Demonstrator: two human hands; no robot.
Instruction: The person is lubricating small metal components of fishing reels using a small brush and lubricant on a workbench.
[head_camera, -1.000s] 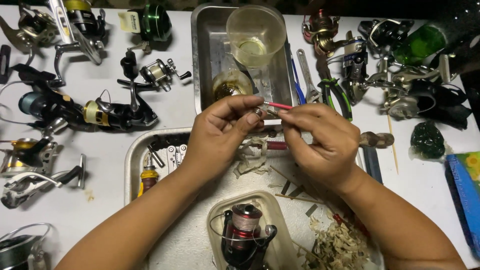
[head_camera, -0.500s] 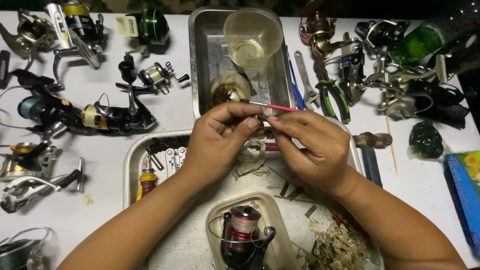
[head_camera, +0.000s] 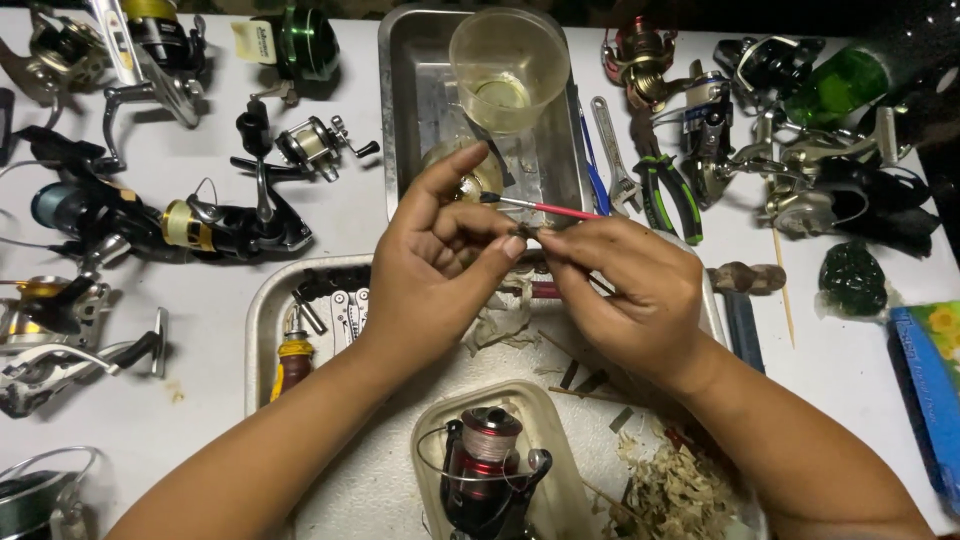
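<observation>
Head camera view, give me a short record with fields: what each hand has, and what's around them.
left hand: pinches a small dark part at the fingertips
right hand: holds a thin red-handled brush and touches the same small part
behind hands: metal tray with a clear plastic cup
below hands: red fishing reel in a pale dish
table left: several fishing reels
table right: pliers

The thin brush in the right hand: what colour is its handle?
Red-pink handle on the brush, clearest in the head view.
</observation>
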